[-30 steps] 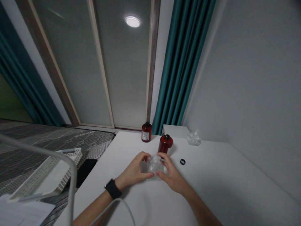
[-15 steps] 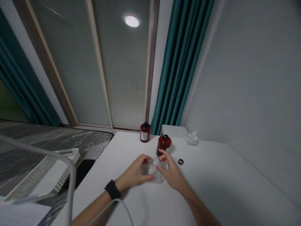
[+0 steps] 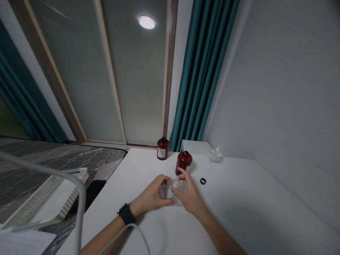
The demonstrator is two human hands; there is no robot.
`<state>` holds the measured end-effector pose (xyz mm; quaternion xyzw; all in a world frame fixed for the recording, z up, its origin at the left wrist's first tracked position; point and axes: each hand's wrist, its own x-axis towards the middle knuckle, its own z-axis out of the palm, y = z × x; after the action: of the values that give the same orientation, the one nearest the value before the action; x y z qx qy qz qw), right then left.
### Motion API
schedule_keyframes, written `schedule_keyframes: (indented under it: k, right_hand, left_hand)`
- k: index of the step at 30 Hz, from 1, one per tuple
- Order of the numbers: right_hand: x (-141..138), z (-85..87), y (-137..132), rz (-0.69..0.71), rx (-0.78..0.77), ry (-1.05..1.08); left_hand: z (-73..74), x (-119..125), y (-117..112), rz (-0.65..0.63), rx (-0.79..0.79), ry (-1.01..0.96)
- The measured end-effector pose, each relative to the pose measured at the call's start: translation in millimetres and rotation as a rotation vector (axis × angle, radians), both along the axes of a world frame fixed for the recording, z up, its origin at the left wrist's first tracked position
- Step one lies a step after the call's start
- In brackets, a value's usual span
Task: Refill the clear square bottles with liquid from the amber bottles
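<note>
Between my two hands, a clear, boxy container [image 3: 169, 193] with a rounded knob-like top [image 3: 175, 183] stands on the white table [image 3: 148, 232]. My left hand [image 3: 154, 193] grips its left side, thumb at the near edge and fingers at the far edge. My right hand [image 3: 190, 194] is closed at the top and right side, its thumb lying by the knob and its fingers behind. Just past the right fingers stands a dark red bottle [image 3: 183, 161] with an open-looking neck. A black ring [image 3: 203, 181] lies to the right.
Another red bottle [image 3: 162, 148], labelled and with a black top, stands at the table's far edge. Crumpled clear plastic [image 3: 215, 155] lies by a white box [image 3: 196, 146]. On the left are a white basket [image 3: 39, 198] and a pale curved tube [image 3: 81, 209] close to the camera.
My right thumb has shifted left and closer across the top of the clear container. My left hand keeps its grip; the view has moved slightly.
</note>
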<state>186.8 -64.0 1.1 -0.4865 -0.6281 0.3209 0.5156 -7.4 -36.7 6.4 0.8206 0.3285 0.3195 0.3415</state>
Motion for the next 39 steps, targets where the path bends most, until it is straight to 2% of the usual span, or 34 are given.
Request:
schedule_keyframes:
  k: [3, 9, 14, 20, 24, 30, 35, 39]
  right_hand:
    - [4.4, 1.0, 2.1, -0.029, 0.042, -0.053]
    - [7.5, 6.6, -3.7, 0.061, 0.133, -0.1]
    - [-0.4, 3.7, -7.2, 0.118, 0.09, -0.098]
    - [-1.6, 3.9, -2.8, -0.037, 0.168, -0.134]
    - [2.9, 4.6, -2.6, -0.026, 0.178, -0.14]
    - [3.0, 5.3, -6.3, 0.063, 0.184, -0.13]
    - [3.6, 4.8, -1.6, -0.064, 0.161, -0.139]
    - [10.6, 8.3, 0.4, -0.051, 0.206, -0.174]
  left_hand:
    - [0.6, -1.2, 0.6, 0.0, -0.01, 0.001]
    - [0.2, -1.9, 2.4, 0.0, -0.007, 0.004]
    - [-2.9, -2.1, 3.3, -0.007, 0.01, -0.002]
    - [-3.0, -7.2, 5.3, -0.032, 0.019, -0.009]
    - [3.5, -8.4, 4.8, -0.022, 0.036, 0.013]
    - [9.3, -7.2, 2.4, -0.026, 0.037, 0.015]
    - [8.7, -7.3, 2.4, -0.018, 0.039, 0.013]
    - [8.6, -7.9, 2.9, -0.018, 0.03, 0.027]
